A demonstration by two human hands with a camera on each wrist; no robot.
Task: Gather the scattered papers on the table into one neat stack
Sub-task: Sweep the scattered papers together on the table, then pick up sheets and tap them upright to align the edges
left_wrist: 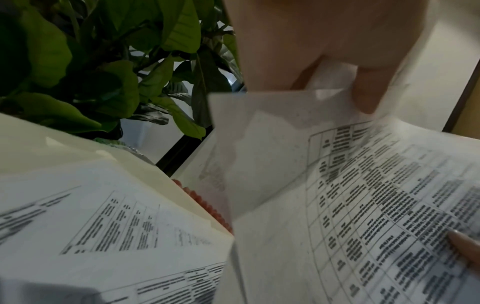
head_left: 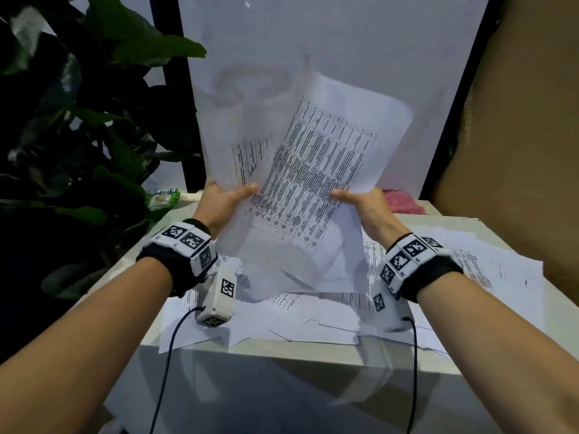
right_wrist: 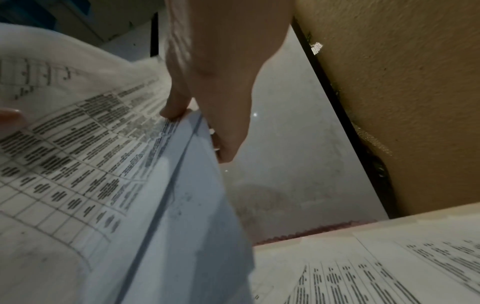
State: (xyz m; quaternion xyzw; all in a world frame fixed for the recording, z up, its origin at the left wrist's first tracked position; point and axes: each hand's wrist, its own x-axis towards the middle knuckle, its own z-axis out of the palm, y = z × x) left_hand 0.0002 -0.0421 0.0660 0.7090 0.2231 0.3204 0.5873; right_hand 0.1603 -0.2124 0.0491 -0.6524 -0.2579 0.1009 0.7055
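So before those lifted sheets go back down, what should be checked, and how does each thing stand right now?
1. Left hand has hold of the lifted sheets: ok, thumb on top.
2. Right hand has hold too: ok, thumb pinching the other side.
3. Lifted sheets squared up: not ok, they fan out at different angles.
4. Every paper gathered: not ok, loose papers lie spread over the table.
5. Papers safely on the table: not ok, some overhang the near edge.
6. How many sheets are in the grip: cannot tell, the pictures are blurred.
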